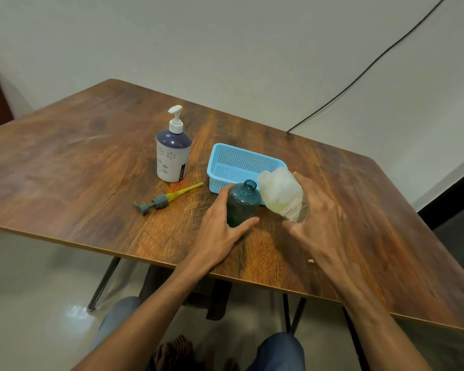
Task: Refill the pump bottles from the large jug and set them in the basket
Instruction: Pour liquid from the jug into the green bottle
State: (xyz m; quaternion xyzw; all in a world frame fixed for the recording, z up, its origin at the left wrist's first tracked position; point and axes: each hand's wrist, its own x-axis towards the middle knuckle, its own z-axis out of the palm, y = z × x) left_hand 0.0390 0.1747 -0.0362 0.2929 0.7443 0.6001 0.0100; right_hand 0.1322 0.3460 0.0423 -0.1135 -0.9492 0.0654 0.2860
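while you look down through the head camera, your left hand [225, 223] curls fingers and thumb round the dark green bottle [243, 203]. it stands upright on the table [91, 162], right against the near side of the blue basket [241, 162], neck open and pump off. your right hand [319, 218] grips the lower part of the cloudy, crumpled jug [281, 194], at the basket's near right corner, leaning toward the green bottle and almost touching it. no stream shows, and i cannot tell where the jug's mouth is. left of the basket stands a white pump bottle [173, 153], pump on. nearer you than that lies a loose grey pump [158, 202] with a yellow tube.

the step looks like the pour. brace the green bottle firmly against the table, bring the jug's mouth right over the narrow neck, and tip slowly; a soft, crumpled jug may gush if squeezed.
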